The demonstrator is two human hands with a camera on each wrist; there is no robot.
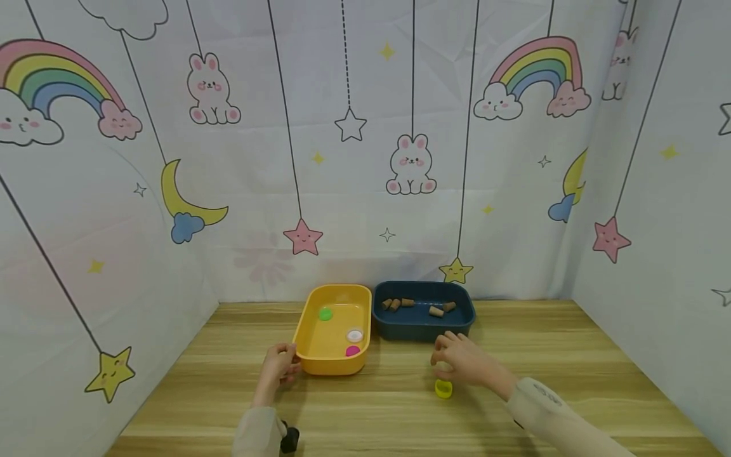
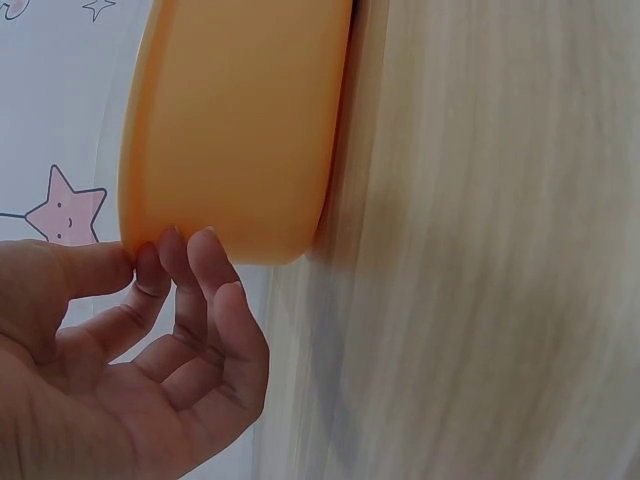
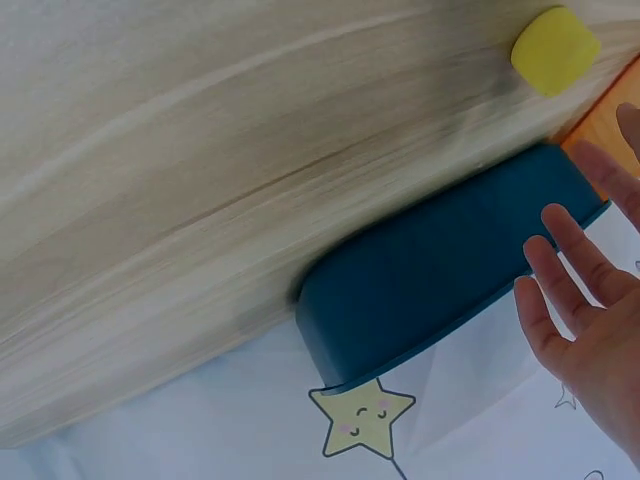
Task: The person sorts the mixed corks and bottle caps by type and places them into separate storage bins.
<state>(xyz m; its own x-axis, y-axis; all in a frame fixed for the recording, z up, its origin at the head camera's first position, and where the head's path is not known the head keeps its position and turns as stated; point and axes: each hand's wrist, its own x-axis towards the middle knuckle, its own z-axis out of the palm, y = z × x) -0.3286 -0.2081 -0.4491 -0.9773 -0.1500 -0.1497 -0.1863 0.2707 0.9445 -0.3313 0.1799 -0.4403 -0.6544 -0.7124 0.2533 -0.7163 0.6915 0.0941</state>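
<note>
My left hand (image 1: 280, 366) is at the near left corner of a yellow tray (image 1: 329, 367). In the left wrist view, its thumb and fingertips pinch the rim of that tray. Inside the tray lie a green cap (image 1: 325, 314), a white cap (image 1: 355, 335) and a pink cap (image 1: 353, 350). Over the table my right hand (image 1: 464, 360) hovers with loosely bent, spread fingers and nothing in them. Just below it a yellow cap (image 1: 443, 389) rests on the wood, apart from the fingers in the right wrist view.
A dark blue tray (image 1: 422, 332) stands right of the yellow one, against the back, with several corks (image 1: 436, 311) in it. White cloth walls (image 1: 354, 190) printed with rabbits, stars and rainbows border the wooden table (image 1: 388, 419) at the back and sides.
</note>
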